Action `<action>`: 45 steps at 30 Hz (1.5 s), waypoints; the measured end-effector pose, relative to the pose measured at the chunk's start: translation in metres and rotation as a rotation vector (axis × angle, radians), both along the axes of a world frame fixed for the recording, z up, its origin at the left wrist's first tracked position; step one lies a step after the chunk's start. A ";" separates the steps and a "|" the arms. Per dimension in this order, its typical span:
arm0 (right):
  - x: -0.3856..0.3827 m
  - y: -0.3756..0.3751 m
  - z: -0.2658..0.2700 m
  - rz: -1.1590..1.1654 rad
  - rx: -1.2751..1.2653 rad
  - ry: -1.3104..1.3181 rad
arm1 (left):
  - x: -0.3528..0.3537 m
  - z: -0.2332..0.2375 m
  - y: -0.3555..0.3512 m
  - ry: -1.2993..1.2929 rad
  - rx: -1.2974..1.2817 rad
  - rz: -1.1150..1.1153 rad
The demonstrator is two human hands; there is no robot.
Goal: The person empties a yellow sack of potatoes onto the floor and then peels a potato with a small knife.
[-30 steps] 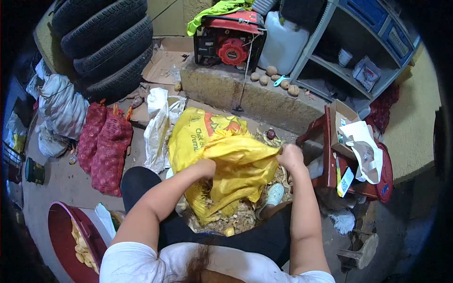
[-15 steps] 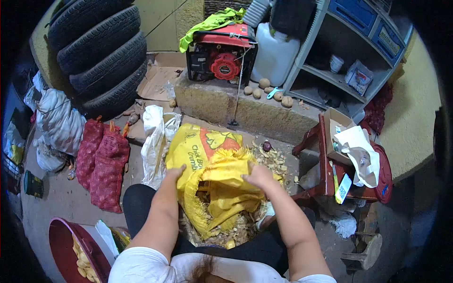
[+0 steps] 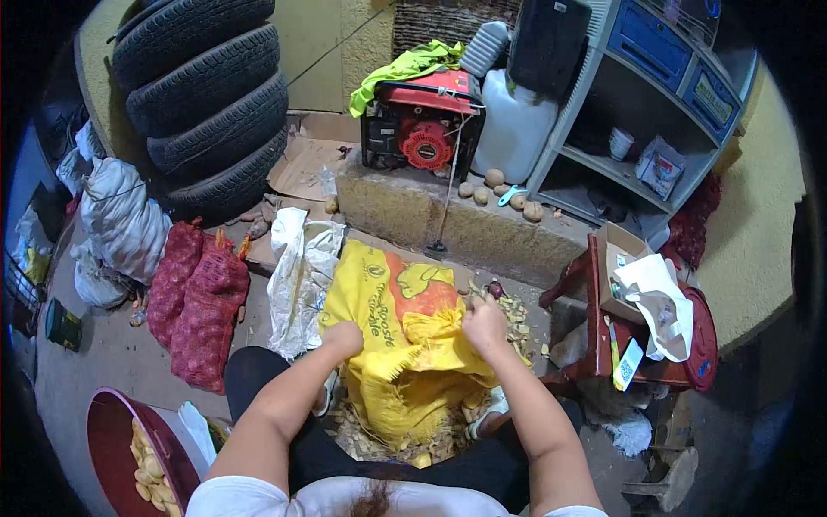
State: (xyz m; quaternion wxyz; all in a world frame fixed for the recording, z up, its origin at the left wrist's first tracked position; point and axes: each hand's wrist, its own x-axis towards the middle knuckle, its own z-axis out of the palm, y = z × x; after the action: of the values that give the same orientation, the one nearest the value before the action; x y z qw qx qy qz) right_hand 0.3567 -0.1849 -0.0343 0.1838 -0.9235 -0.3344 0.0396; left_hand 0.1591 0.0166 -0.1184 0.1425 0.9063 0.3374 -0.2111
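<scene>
A yellow woven sack [image 3: 418,370] with red and dark print lies between my legs, its frayed rim folded over toward me. At its left edge, my left hand [image 3: 345,339] is closed in a fist on the fabric. My right hand [image 3: 484,324] grips the sack's right side, fingers bent round the edge. Pale peelings [image 3: 357,435] are spread on the floor under and around the sack. A dark red onion [image 3: 494,289] lies just beyond my right hand. What is inside the sack is hidden.
Red net sacks [image 3: 211,306] and a white sack [image 3: 297,280] lie left. A maroon tub [image 3: 108,439] holds peeled pieces at lower left. Stacked tyres [image 3: 207,103], a red generator [image 3: 424,129] and potatoes [image 3: 532,211] are beyond. A red chair [image 3: 594,319] with a box stands right.
Both hands have closed on the sack's sides. The sack's near opening has folded down, and more of its printed face shows. The whole view has shifted slightly.
</scene>
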 end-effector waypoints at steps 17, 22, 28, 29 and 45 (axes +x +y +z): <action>-0.112 0.196 -0.097 0.503 -0.780 0.341 | -0.017 0.045 -0.081 -0.094 -0.137 0.021; -0.089 0.190 -0.125 0.759 -0.577 0.389 | -0.013 0.041 -0.080 0.039 -0.141 -0.053; -0.081 0.186 -0.137 0.824 -0.524 0.400 | -0.011 0.026 -0.041 -0.024 -0.421 -0.206; -0.081 0.183 -0.127 0.790 -0.535 0.488 | -0.008 0.027 -0.020 -0.005 -0.611 -0.229; -0.105 0.175 -0.130 0.624 -0.653 0.492 | 0.032 -0.116 0.104 -0.152 -0.345 0.715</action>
State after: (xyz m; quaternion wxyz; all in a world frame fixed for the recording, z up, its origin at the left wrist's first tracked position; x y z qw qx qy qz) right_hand 0.2517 -0.0102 -0.1644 -0.0613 -0.7524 -0.5111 0.4111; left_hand 0.1912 0.1210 -0.2340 0.3814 0.7076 0.5795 -0.1341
